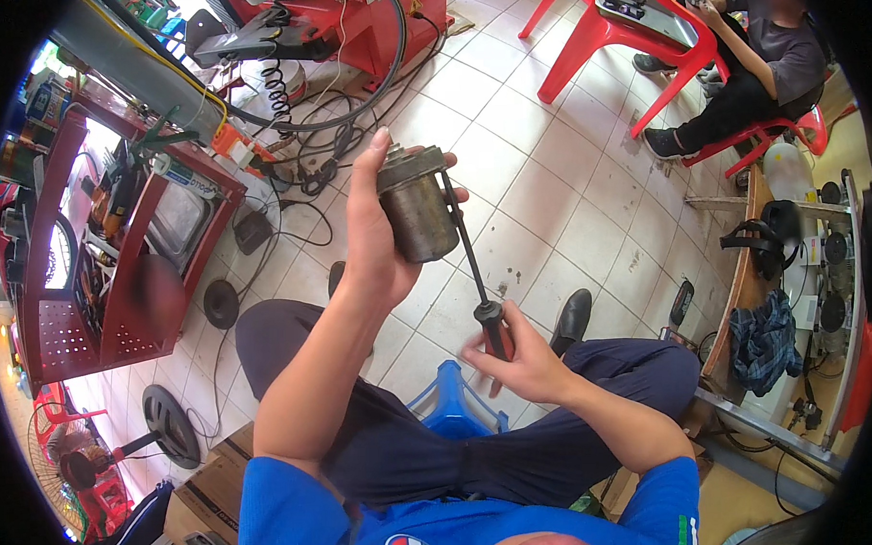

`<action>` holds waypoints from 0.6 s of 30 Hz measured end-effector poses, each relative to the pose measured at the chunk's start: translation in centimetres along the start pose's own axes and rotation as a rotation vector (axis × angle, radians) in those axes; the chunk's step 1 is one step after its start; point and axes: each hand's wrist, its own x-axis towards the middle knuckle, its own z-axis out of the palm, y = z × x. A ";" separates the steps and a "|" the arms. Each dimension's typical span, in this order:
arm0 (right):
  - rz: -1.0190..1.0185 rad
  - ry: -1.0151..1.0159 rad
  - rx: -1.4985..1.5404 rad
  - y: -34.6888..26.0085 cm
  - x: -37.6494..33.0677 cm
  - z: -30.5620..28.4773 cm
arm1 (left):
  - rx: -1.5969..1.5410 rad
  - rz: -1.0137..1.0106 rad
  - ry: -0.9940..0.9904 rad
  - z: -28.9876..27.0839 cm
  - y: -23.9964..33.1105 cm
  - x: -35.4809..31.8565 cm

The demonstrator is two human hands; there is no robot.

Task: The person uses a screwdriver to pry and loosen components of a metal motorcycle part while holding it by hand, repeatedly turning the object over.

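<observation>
My left hand (365, 227) is wrapped round a worn, cylindrical metal motor (420, 215), raised above my knees. Its wider flanged end points up, and the fingertips show behind it on the right. In my right hand (530, 360) is a long screwdriver (472, 257) with a black and red handle. The shaft slants up to the left, and its tip meets the flange's right side. Whether the tip sits in a screw is too small to tell.
A blue plastic stool (450, 397) shows between my legs. At left stands a dark red tool cart (136, 331) with tools; cables (327, 166) lie on the tiles beyond. A person (784, 59) sits at far right by a red chair (596, 41). A wooden shelf (744, 281) stands at right.
</observation>
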 end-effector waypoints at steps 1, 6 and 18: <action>0.082 -0.009 0.007 -0.3 0.0 0.2 | 0.010 -0.001 0.002 0.0 -0.1 0.0; -0.086 -0.111 -0.103 0.3 0.5 -0.6 | 0.056 0.014 0.035 -0.1 -0.2 0.2; 0.165 -0.176 0.121 -1.7 0.6 -1.2 | 0.002 0.013 0.020 -0.3 0.3 0.0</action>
